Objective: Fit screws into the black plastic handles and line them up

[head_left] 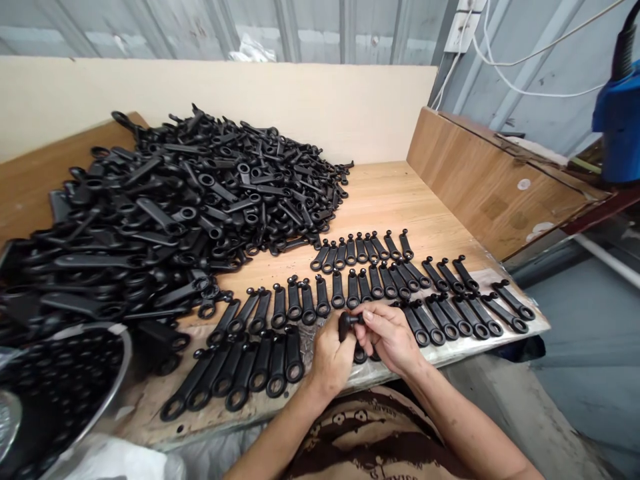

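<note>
My left hand [332, 360] is closed around a black lever arm [344, 326], most of which the fingers hide. From the right, my right hand [393, 335] pinches a small black stem that sticks out from this lever arm; whether the stem is a separate piece I cannot tell. Around both hands, rows of black lever arms [260, 363] lie on the table [385, 193], each with a ring at one end and a small knob at the other. More such lever arms [450, 319] lie beyond and to the right of my right hand.
A large heap of black lever arms [200, 180] covers the table's back left. At the front left stands a clear-rimmed tub [127, 353] of small black parts. Wooden boards [480, 173] wall the table's back and sides. A blue device [620, 127] is at the far right.
</note>
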